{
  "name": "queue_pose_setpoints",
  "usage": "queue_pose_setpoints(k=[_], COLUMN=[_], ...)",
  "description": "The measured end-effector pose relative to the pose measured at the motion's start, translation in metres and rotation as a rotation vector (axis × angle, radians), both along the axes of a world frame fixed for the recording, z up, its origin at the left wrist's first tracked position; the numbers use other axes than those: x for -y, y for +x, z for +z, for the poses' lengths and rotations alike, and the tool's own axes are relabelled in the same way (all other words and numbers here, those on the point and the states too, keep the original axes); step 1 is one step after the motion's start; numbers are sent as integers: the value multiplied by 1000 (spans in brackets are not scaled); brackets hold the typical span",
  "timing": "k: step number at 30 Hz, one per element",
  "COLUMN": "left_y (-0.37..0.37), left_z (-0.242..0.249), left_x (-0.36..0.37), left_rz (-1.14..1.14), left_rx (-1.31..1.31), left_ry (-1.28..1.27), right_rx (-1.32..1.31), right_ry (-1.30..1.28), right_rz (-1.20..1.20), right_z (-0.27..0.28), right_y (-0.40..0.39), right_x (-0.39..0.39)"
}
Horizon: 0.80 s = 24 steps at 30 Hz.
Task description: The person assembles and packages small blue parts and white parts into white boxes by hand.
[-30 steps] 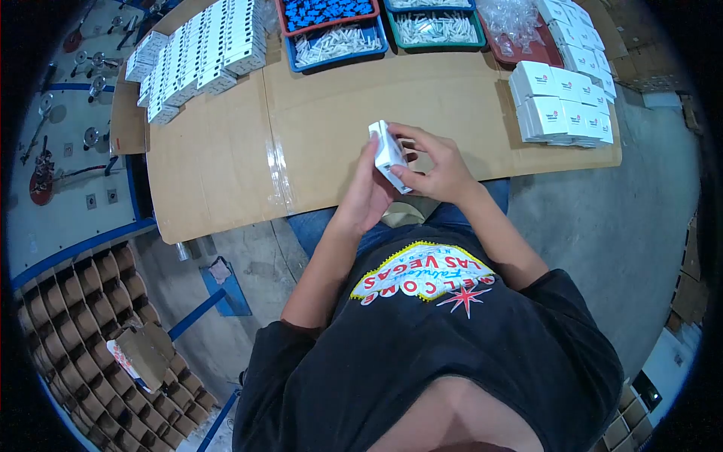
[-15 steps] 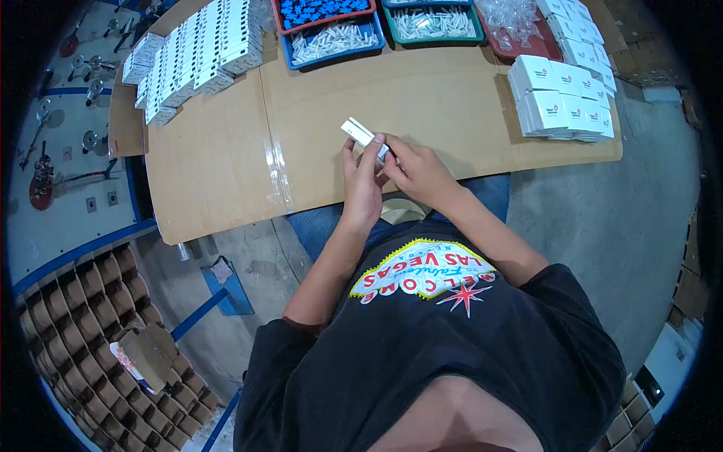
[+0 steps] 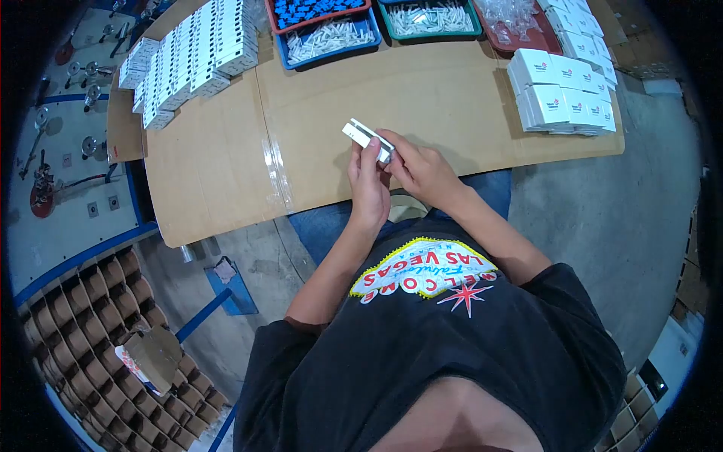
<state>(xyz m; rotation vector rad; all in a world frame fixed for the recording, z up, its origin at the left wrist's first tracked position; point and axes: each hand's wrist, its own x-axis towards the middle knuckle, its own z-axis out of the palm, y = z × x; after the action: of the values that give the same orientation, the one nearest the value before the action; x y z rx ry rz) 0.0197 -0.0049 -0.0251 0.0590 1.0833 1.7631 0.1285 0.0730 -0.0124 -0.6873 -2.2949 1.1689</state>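
Observation:
A small white box [image 3: 359,133] with a dark strip along it is held over the near part of the cardboard-covered table [image 3: 324,98]. My left hand [image 3: 368,181] grips it from below and the left, thumb on its face. On the right, my right hand [image 3: 423,169] has its fingers pressed round the box's lower right end. Whatever lies between my fingertips at that end is too small to make out. Both hands are close together, just in front of my body.
Stacked white boxes stand at the back left [image 3: 197,56] and right [image 3: 561,90]. Along the back are a blue tray [image 3: 331,56] and a green tray [image 3: 433,36] of white pieces, a red tray of blue pieces [image 3: 316,10], and a dark red tray [image 3: 520,47] of clear plastic.
The box has turned slightly in my hands, and its dark strip shows more. My left hand has shifted a little to the right, its thumb now further over the box.

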Motion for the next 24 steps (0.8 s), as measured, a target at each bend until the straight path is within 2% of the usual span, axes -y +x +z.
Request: queue_pose_setpoints(k=[5, 7, 8, 10, 12, 14, 16, 18, 23, 24], left_y=[-7, -7, -8, -14, -16, -17, -16, -17, -19, -23], left_z=[-2, -1, 1, 6, 8, 7, 12, 9, 17, 17], left_x=[-1, -1, -1, 1, 0, 1, 4, 4, 3, 4], left_rz=[9, 23, 20, -74, -126, -224, -284, -287, -282, -287], left_rx=[-77, -169, -168, -415, -494, -822, -752, -1139, -1162, -1252], left_ry=[79, 96, 97, 136, 127, 161, 135, 108, 65, 43], right_rx=[-39, -260, -260, -208, -124, 65, 72, 46, 22, -8], right_ry=[-155, -515, -514, -664, -650, -1131, -1154, -1079, -986, -1002], right_rz=[144, 137, 134, 8, -26, -57, -53, -19, 58, 44], right_z=[12, 14, 14, 14, 24, 35, 37, 40, 27, 29], right_y=[7, 8, 8, 7, 6, 6, 6, 7, 0, -1], right_x=[-16, -21, -23, -27, -34, -42, -40, -36, -26, -23])
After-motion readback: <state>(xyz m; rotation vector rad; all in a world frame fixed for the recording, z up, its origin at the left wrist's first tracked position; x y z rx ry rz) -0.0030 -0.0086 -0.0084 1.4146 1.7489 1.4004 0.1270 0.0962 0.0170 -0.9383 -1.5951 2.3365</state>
